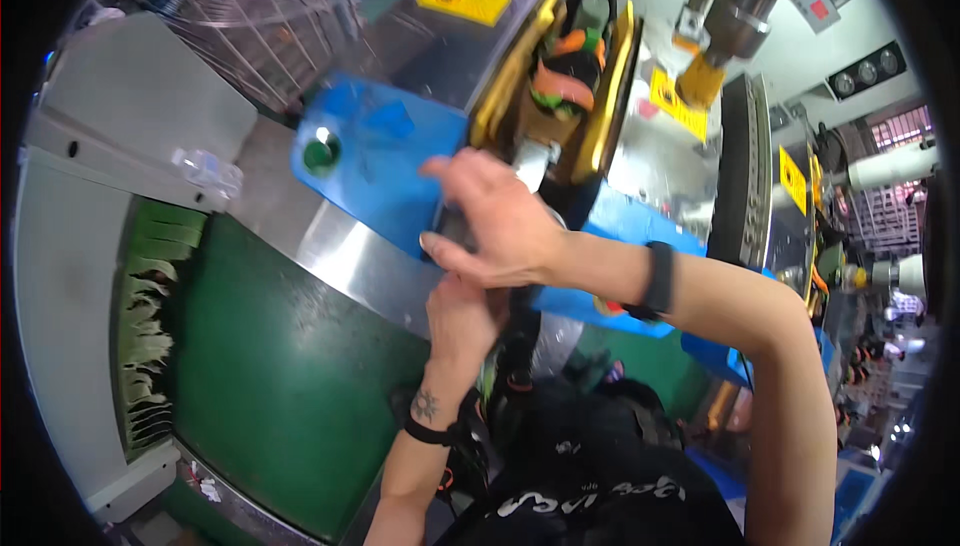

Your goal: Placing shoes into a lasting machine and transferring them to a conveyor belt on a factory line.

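Observation:
My right hand (510, 231) reaches in from the right, crossing above my left hand, with its thumb and fingers apart and slightly blurred. Under its wrist and palm lies my left hand (462, 326), whose fingers are mostly hidden. Something dark shows between and below the hands; I cannot make out what it is. Just beyond the right hand, a black and orange shoe upper (565, 86) sits between two yellow rails (622, 86). Left of my fingers is a blue panel (390, 186) with a green round button (321, 152).
A machine head with a yellow tip (702, 81) hangs at the upper right. A clear plastic bottle (208, 172) lies on the metal ledge (265, 166) at the left. Wire racks (260, 16) stand at the back left, above the green floor (290, 366).

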A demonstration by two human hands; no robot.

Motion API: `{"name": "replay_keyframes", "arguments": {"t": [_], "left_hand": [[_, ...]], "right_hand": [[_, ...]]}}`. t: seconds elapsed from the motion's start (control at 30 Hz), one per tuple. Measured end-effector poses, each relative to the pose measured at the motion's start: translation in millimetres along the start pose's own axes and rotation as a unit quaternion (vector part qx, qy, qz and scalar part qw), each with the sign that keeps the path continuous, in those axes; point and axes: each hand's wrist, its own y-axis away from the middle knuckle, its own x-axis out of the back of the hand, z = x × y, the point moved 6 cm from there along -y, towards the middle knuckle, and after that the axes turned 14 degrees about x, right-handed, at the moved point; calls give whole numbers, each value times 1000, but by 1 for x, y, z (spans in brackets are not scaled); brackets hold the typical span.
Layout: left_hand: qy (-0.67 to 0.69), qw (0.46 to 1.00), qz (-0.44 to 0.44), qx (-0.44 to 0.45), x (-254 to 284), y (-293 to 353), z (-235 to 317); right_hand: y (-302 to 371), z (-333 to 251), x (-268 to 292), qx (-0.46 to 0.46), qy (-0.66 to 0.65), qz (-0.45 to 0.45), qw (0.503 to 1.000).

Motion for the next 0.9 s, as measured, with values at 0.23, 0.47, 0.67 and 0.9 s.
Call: {"name": "replay_keyframes", "arguments": {"t": [0.23, 0.47, 0.67, 0.9], "left_hand": [[-22, 991, 37, 127, 16, 57, -31], [-4, 990, -40, 137, 6, 57, -40], [-17, 984, -156, 85, 30, 49, -29], [-45, 982, -169, 73, 21, 50, -36]], "right_hand": [[26, 25, -51, -124, -1, -64, 990], [32, 28, -9, -127, -16, 106, 986], [33, 128, 63, -552, -204, 228, 776], [35, 182, 48, -565, 45, 235, 789]]}}
